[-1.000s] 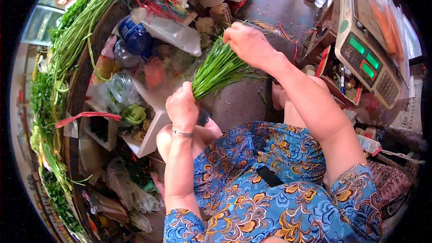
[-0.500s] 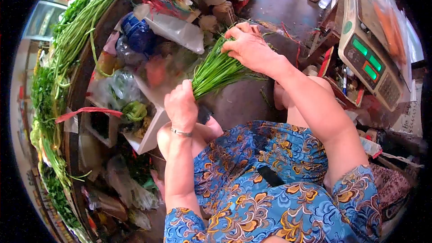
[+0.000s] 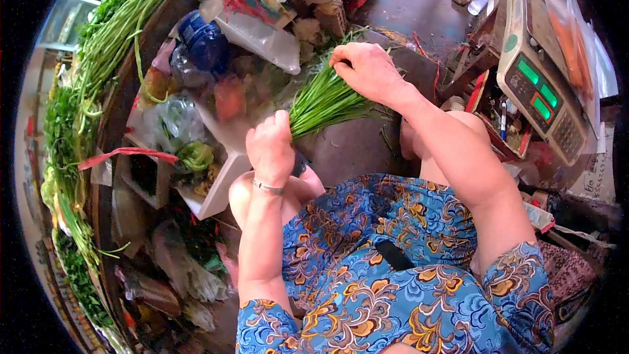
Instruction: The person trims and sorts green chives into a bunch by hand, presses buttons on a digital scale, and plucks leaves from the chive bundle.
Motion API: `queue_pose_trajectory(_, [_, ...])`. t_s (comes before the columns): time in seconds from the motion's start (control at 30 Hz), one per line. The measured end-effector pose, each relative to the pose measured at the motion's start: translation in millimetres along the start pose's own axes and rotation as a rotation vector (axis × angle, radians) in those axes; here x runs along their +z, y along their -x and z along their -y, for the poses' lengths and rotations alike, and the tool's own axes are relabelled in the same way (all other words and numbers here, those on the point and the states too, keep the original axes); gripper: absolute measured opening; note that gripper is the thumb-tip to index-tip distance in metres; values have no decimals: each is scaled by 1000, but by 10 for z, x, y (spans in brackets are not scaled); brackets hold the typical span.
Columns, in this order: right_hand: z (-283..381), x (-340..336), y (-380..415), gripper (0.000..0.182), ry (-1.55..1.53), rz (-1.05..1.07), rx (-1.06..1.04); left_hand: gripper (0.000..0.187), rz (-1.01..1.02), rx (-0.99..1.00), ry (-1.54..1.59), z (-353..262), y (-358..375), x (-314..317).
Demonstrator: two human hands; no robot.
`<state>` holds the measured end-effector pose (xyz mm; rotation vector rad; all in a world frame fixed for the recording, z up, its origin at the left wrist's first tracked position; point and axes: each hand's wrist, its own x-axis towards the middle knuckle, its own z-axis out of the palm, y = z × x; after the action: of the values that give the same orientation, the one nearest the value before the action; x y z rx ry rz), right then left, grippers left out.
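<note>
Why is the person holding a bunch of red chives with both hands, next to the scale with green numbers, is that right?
Not quite: the head view shows the bunch of chives is green, not red. The left hand grips its base, the right hand holds its tips, and the scale with green numbers sits nearby.

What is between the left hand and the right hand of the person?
In the head view, a bunch of green chives spans the stretch: the left hand grips its base, and the right hand rests on its leafy tips.

Head-worn fisheye view, steeply down, close
</note>
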<state>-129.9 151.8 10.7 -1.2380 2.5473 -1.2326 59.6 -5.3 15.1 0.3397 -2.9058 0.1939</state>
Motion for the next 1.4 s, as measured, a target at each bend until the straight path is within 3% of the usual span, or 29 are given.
queue_pose_trajectory(0.1, [-62, 54, -44, 15, -69, -123, 67, 16, -16, 23, 9, -25, 2, 10])
queue_pose_trajectory(0.17, [-113, -6, -92, 14, 116, -199, 84, 15, 4, 26, -11, -33, 14, -1])
queue_pose_trajectory(0.27, [-86, -82, -107, 13, 121, -272, -84, 14, 23, 27, -29, -24, 22, -8])
queue_pose_trajectory(0.33, [121, -83, -42, 16, 144, -361, -442, 13, 7, 42, -44, -31, 11, 29])
queue_pose_trajectory(0.37, [98, 13, -29, 21, 15, -160, -439, 11, -7, 57, -57, -39, 3, 51])
queue_pose_trajectory(0.47, [215, 141, 140, 17, -4, 93, -538, 8, -2, 84, -69, -73, -18, 77])
queue_pose_trajectory(0.63, [233, 201, 143, 7, 26, 203, -555, 8, 57, 93, -53, -111, -21, 98])
queue_pose_trajectory(1.03, [182, 278, 229, 13, 32, 322, -496, 12, 150, 136, 8, -126, -10, 132])
queue_pose_trajectory(1.17, [176, 269, 207, 10, 122, 216, -496, 13, 168, 104, 60, -134, -37, 120])
queue_pose_trajectory(1.27, [94, 235, 27, 7, 267, -148, -418, 20, 239, 51, 135, -103, -39, 68])
queue_pose_trajectory(1.3, [86, 118, -12, 12, 335, -156, -365, 20, 235, 56, 134, -108, -40, 28])
queue_pose_trajectory(1.37, [42, -5, -71, 26, 289, -435, -358, 28, 342, -146, 273, -127, -49, -75])
queue_pose_trajectory(1.4, [-4, -80, -70, 40, 282, -398, -269, 29, 371, -221, 293, -183, -89, -147])
